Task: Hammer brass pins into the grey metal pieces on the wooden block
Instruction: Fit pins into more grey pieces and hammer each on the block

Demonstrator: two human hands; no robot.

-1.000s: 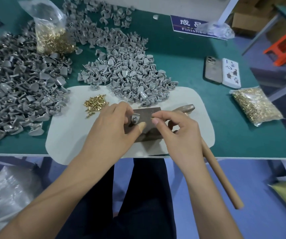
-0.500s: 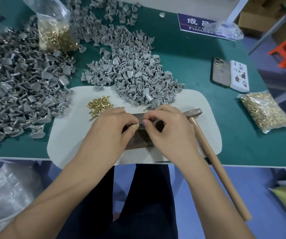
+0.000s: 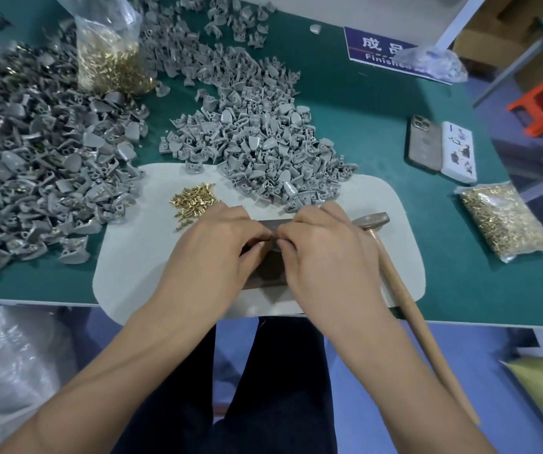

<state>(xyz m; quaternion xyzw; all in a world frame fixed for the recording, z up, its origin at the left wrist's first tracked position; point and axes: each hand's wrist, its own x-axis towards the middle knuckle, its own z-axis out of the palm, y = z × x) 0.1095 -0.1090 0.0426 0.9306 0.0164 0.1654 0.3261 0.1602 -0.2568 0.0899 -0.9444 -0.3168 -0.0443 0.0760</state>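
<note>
1. On the white mat [image 3: 125, 280] at the near edge of the green table [image 3: 361, 132], your left hand [image 3: 211, 250] and right hand [image 3: 325, 253] meet over the wooden block [image 3: 271, 273]; the fingertips pinch together at one spot above the block, but what they pinch is hidden, so you cannot tell what the grip is closed on.
2. The loose brass pins [image 3: 194, 199] lie on the mat just left of your left hand; the hammer [image 3: 404, 290] lies just beside your right hand, head on the mat, handle running off the table edge.
3. One pile of grey pieces [image 3: 263, 149] spills onto the mat's far edge; a bigger pile [image 3: 34, 158] fills the left; a bag of pins [image 3: 109, 57] stands between them; another bag [image 3: 502, 221] lies at the right, near two phones [image 3: 440, 147].
</note>
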